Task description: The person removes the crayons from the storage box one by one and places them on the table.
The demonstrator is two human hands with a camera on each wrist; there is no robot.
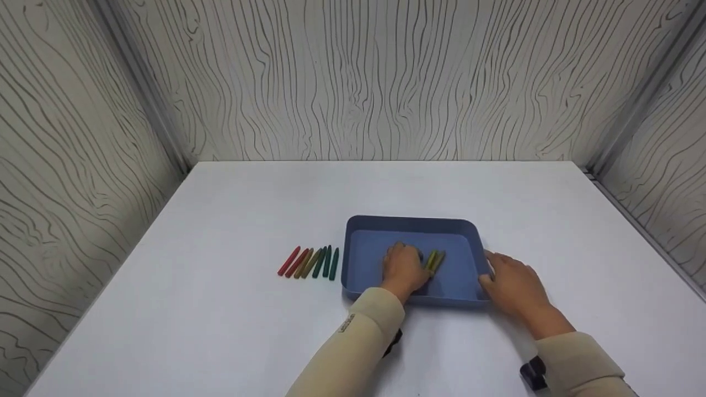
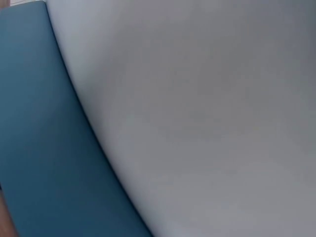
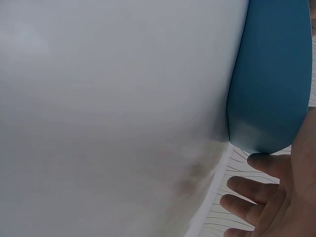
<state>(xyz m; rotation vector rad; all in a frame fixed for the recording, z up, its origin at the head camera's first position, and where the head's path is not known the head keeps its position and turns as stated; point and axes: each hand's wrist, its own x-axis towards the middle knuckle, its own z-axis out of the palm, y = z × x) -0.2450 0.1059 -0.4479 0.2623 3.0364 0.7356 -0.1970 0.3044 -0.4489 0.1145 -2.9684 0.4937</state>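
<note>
A blue tray (image 1: pixel 361 242) sits on the white table, with a few olive-yellow crayons (image 1: pixel 439 260) inside. My left hand (image 1: pixel 405 267) reaches into the tray with bent fingers, its thumb side right beside these crayons. What lies under its fingers is hidden, and I cannot tell whether it holds a crayon. At the tray's right side is my right hand (image 1: pixel 518 284), with its thumb at the rim near the front corner. In the right wrist view, its loosely extended fingers (image 3: pixel 247 190) spread out, one of them against the tray's outer wall (image 3: pixel 269 79).
Left of the tray, several crayons lie side by side in a slanted row: red ones (image 1: pixel 289 261), brownish-yellow ones (image 1: pixel 304 263) and dark green ones (image 1: pixel 334 263). The white table (image 1: pixel 193 309) is bordered by wood-patterned panels (image 1: pixel 353 82) at the back and sides.
</note>
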